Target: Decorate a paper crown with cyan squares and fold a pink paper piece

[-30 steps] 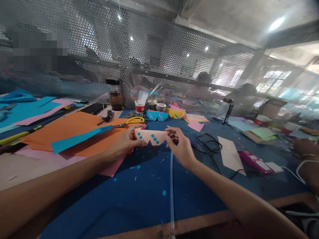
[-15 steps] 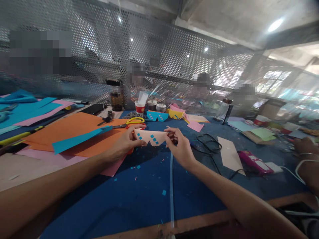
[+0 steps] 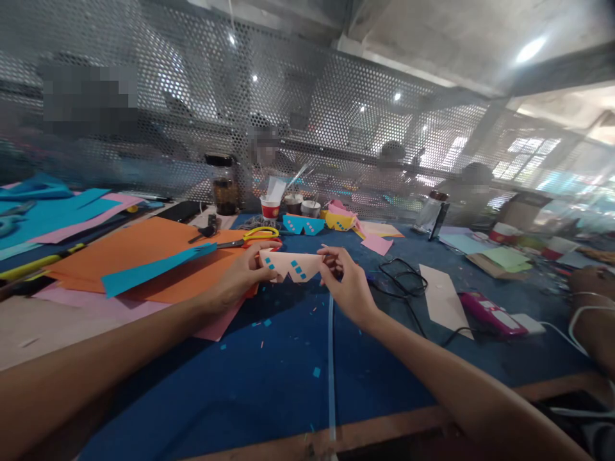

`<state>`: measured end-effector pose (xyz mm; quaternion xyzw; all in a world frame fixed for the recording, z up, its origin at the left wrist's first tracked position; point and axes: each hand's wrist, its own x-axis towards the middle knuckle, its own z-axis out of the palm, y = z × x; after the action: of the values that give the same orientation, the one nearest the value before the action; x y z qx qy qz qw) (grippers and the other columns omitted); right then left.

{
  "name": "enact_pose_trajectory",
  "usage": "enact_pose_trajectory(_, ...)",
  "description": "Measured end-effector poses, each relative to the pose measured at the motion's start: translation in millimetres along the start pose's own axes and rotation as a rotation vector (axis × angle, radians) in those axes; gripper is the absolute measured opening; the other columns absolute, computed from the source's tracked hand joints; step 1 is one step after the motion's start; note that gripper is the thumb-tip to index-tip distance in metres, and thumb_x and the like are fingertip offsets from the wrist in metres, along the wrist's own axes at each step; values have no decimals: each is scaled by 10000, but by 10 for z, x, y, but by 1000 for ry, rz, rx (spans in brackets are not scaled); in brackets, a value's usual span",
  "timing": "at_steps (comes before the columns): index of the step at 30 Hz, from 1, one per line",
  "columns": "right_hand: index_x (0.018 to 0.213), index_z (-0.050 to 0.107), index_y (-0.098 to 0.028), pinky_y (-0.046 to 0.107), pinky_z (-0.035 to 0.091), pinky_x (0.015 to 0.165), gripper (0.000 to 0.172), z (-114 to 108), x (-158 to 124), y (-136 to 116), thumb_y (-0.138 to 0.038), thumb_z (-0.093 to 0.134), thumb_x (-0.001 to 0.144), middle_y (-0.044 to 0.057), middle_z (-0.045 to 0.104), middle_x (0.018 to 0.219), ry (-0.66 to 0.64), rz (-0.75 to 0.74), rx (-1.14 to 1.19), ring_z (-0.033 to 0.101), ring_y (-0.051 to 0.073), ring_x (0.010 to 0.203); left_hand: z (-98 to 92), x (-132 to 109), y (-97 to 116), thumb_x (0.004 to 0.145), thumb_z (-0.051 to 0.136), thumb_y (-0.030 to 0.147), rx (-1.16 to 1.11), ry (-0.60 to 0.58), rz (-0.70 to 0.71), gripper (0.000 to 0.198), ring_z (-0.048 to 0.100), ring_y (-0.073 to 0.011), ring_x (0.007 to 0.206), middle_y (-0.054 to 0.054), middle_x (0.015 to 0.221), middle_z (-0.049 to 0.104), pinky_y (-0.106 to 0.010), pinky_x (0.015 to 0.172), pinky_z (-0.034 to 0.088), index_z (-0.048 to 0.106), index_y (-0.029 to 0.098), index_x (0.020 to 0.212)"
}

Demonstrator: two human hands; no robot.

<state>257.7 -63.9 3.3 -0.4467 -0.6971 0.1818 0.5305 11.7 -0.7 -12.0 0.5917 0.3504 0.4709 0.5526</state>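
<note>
Between my hands is a pale pink paper cut-out point(image 3: 283, 262) shaped like a pair of glasses, with small blue squares stuck on its front. My left hand point(image 3: 247, 269) pinches its left end, and my right hand point(image 3: 342, 272) pinches the right end. It is held up above the blue table point(image 3: 278, 384). Loose blue paper squares point(image 3: 316, 371) and tiny scraps lie below it. Behind it stand a similar blue cut-out point(image 3: 302, 225) with pink squares and a yellow cut-out point(image 3: 339, 221) with blue squares.
At left lie orange sheets point(image 3: 129, 256), a blue strip point(image 3: 156, 269) and yellow-handled scissors point(image 3: 261, 234). Paper cups point(image 3: 270, 207) and a dark-lidded jar point(image 3: 223, 186) stand at the back. A black cable point(image 3: 401, 282) and magenta device point(image 3: 494, 315) lie right, near another person's hand point(image 3: 593, 282).
Both hands keep hold of the pink cut-out in nearly the same place. The other person's hand at the far right has shifted slightly.
</note>
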Motion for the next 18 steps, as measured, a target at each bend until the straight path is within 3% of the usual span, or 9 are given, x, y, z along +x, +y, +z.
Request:
enact_pose_trajectory(9, 1206, 660, -233, 317, 618, 715, 211, -1, 5, -2, -330, 619, 1023, 29, 721, 948, 6, 7, 12, 732, 180, 806, -1, -25, 12, 663, 859, 247, -36, -16, -9, 685, 715, -301, 1119, -105, 1355, 680, -359, 804, 660, 694, 245, 1328)
enact_pose_trajectory(18, 1205, 657, -235, 327, 619, 729, 211, -1, 4, 4, -323, 618, 1017, 32, 723, 950, -3, 8, -4, 733, 185, 805, -9, -9, -2, 670, 881, 264, -15, -11, 1, 684, 736, -269, 988, -104, 1328, 699, -390, 808, 645, 691, 237, 1326)
